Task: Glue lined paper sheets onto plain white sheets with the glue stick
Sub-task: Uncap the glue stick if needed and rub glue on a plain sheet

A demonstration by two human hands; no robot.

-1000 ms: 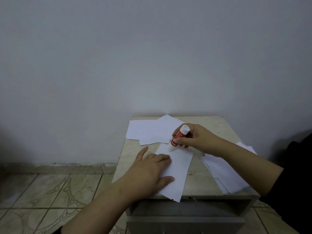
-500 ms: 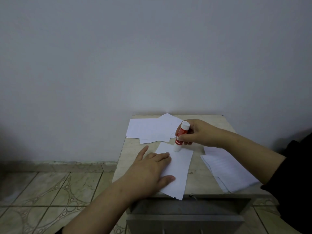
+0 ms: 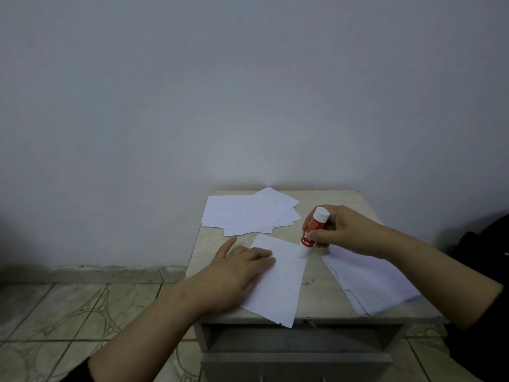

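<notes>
Glue stick (image 3: 312, 232): glossy red-and-white plastic. Sheet (image 3: 278, 282): matt white paper. Tabletop (image 3: 311, 285): smooth, marbled, stone-like. Floor (image 3: 68, 312): glazed patterned tile. Wall (image 3: 248, 92): matt paint.

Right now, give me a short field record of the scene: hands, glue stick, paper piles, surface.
left hand: flat, pressing the middle sheet
right hand: grips the glue stick
glue stick: tilted, lower end on the middle sheet's far right corner
far pile: loose white sheets at the back
right pile: sheets by the right forearm
surface: small table, middle sheet overhangs its front edge
</notes>
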